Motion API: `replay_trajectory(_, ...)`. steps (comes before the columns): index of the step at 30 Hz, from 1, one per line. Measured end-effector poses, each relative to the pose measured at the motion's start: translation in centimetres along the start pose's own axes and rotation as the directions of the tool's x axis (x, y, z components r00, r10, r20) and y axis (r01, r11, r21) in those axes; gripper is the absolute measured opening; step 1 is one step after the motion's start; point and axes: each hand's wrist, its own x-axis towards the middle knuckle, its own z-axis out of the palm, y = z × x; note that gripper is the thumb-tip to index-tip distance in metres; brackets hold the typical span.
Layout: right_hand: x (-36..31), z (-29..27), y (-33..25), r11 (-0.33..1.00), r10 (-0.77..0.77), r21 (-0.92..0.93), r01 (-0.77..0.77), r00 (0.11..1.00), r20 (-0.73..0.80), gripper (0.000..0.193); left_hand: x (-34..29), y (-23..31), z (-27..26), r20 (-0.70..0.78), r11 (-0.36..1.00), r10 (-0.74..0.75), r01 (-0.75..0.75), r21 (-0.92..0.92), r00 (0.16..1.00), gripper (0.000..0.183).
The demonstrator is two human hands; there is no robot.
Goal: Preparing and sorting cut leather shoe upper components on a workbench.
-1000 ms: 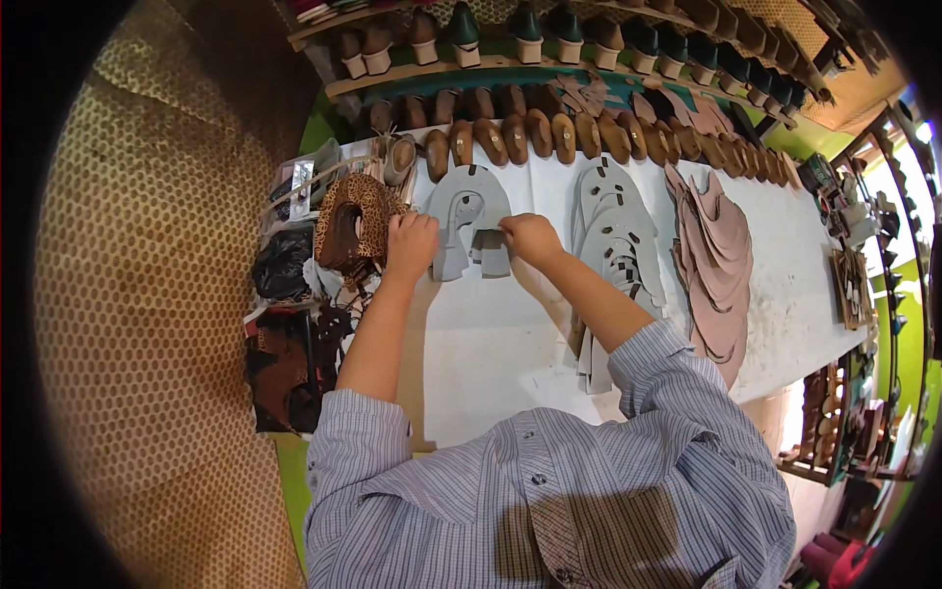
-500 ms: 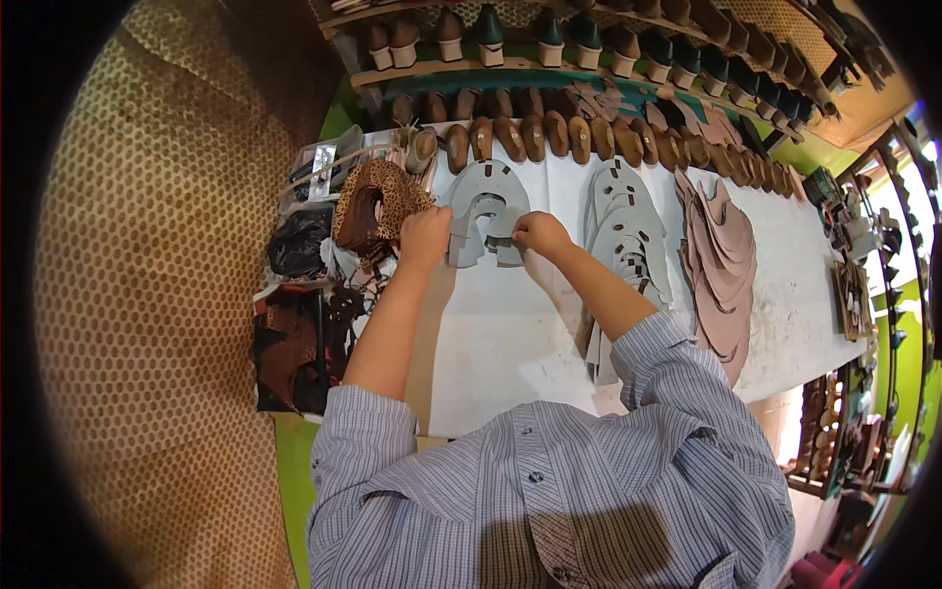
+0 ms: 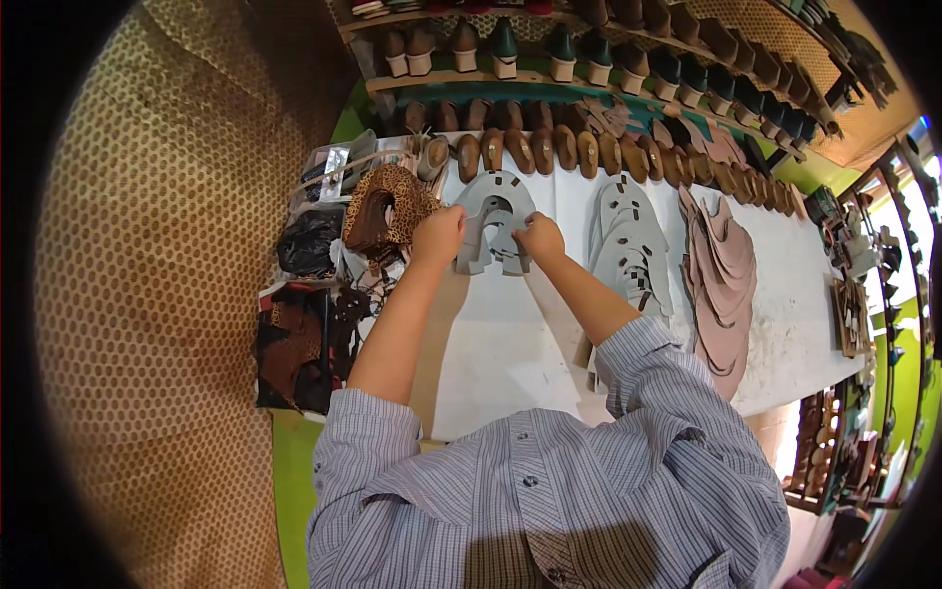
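A grey U-shaped shoe-upper piece [image 3: 497, 187] with small dark tabs lies on the white table [image 3: 500, 344], its curved end away from me and its two legs toward me. My left hand [image 3: 439, 236] grips its left edge with closed fingers. My right hand [image 3: 541, 239] pinches the right edge near the end of the leg. Fingertips of both hands are partly hidden. Right of my hands lies an overlapping row of similar grey pieces [image 3: 628, 236]. Beyond that is a fanned stack of pinkish-beige cut pieces [image 3: 721, 294].
Leopard-print shoe pieces [image 3: 397, 191] are stacked beside my left hand, near a black plastic bag [image 3: 306, 242] and dark scraps [image 3: 294, 344]. Brown shoe lasts [image 3: 588, 154] line the table's back edge. A shelf above holds heeled lasts [image 3: 561, 51]. A patterned curtain [image 3: 177, 294] hangs at left.
My right hand has shifted from a small dark strip at the right leg to the piece's right edge. My left hand stays at the left edge. The whole view has moved slightly.
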Motion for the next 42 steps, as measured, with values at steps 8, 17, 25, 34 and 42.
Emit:
replay_trajectory(8,0.8,0.0,0.3,0.999,0.016,-0.04,-0.019,0.998,-0.061,0.042,-0.3,0.2,0.6,-0.026,1.0,0.002,-0.002,-0.011,1.0,0.01)
replay_trajectory(17,-2.1,-4.1,-1.5,0.669,0.022,0.638,-0.38,0.869,0.494,0.019,-3.6,1.4,-4.5,-0.063,0.994,-0.087,0.082,-0.079,0.994,0.016)
replay_trajectory(25,-13.7,-3.3,2.1,0.949,0.019,0.163,-0.268,0.567,0.823,0.025,-19.3,1.7,-8.1,0.413,0.985,-0.167,0.17,0.028,0.895,0.016)
replay_trajectory(34,-19.1,0.0,-0.7,0.844,-0.516,-0.047,0.535,0.832,0.206,0.045,-21.8,2.2,-4.8,0.289,0.985,-0.093,0.13,-0.111,0.953,0.031)
replay_trajectory(42,-21.8,5.3,1.1,0.71,-0.538,-0.395,0.583,0.811,0.23,0.055,-22.7,1.7,0.4,0.281,0.996,0.014,-0.04,0.085,0.96,0.059)
